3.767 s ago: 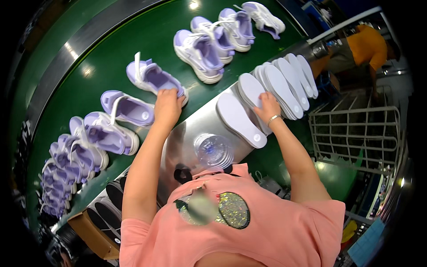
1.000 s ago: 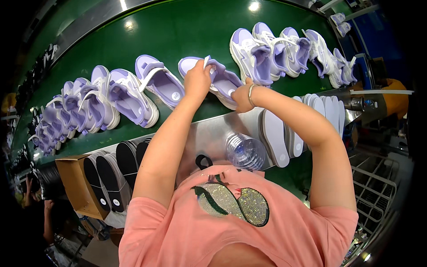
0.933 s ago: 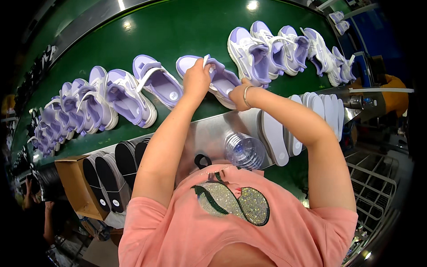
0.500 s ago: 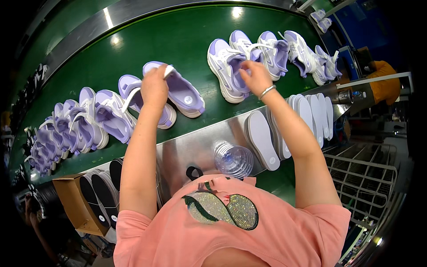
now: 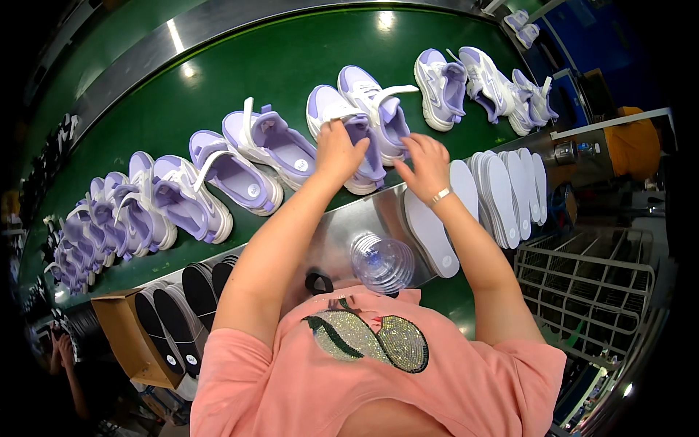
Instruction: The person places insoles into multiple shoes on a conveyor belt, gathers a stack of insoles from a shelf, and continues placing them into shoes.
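White and lilac sneakers stand in a row along a green conveyor belt (image 5: pixel 291 62). In the middle, my left hand (image 5: pixel 337 154) has its fingers bent over the opening of one sneaker (image 5: pixel 320 102), near its strap, with the thumb on the inside. Against that sneaker's right side stands a second sneaker (image 5: pixel 357 80), its pale strap sticking out to the right. My right hand (image 5: pixel 428 166) is open at this one's heel, fingers spread and a little blurred; whether they touch it I cannot tell. Left of my left hand, another sneaker (image 5: pixel 244 142) has its strap upright and a round white sticker inside.
Several sneakers (image 5: pixel 186 193) fill the belt's left; others (image 5: pixel 440 91) stand to the right. On the metal ledge (image 5: pixel 320 240) are clear plastic cups (image 5: pixel 382 262) and stacks of pale insoles (image 5: pixel 499 197). Dark insoles (image 5: pixel 156 320) lie by a cardboard box (image 5: pixel 116 328). A wire rack (image 5: pixel 582 291) is at lower right.
My left hand has let go of one sneaker and moved right to another. The two middle sneakers have shifted left and nearer. My right hand has come out of a sneaker's opening and opened.
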`<state>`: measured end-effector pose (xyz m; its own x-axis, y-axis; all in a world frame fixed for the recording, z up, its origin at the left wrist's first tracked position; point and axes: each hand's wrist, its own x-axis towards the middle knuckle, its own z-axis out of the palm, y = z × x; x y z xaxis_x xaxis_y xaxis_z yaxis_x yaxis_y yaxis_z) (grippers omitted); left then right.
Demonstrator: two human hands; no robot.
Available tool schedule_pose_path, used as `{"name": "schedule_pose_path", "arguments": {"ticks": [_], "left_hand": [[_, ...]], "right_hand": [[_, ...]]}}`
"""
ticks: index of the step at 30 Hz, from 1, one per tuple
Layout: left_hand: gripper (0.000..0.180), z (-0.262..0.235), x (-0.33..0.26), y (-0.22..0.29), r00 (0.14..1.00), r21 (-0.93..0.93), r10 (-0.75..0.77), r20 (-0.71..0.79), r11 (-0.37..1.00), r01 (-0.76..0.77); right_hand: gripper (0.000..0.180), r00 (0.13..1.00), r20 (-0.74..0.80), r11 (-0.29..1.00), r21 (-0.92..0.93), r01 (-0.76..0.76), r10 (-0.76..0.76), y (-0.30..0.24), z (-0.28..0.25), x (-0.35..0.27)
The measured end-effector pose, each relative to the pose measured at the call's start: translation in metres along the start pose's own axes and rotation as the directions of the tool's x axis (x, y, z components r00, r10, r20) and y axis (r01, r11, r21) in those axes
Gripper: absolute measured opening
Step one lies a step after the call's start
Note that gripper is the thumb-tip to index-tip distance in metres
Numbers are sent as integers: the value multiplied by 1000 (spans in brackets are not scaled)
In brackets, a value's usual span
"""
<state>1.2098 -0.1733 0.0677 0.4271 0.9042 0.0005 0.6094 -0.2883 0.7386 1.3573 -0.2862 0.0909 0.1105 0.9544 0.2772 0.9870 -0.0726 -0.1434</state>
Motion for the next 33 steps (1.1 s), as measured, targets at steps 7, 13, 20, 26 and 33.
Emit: {"name": "schedule_pose_path", "arguments": {"ticks": [7, 13, 20, 26, 33], "left_hand": [[33, -5, 32, 3, 947, 55, 316, 62, 946, -319], [27, 7, 49, -6, 985, -137, -152, -80, 981, 140], [29, 10, 55, -40, 976, -269, -216, 19, 939, 213], [29, -9, 45, -37, 994, -234, -111, 13, 966, 111], [24, 3, 40, -34, 985, -72, -12, -170, 997, -1]], "right_hand": [[47, 751, 463, 867, -87, -490, 471, 4, -28, -124], [41, 814, 346, 849, 84, -521, 466, 8, -39, -131], [11, 978, 147, 979, 162, 122, -146, -13, -62, -27], [13, 749, 635, 915, -165, 368, -187, -57, -17, 57], [20, 825, 554, 993, 91, 73, -111, -49, 39, 52]]}}
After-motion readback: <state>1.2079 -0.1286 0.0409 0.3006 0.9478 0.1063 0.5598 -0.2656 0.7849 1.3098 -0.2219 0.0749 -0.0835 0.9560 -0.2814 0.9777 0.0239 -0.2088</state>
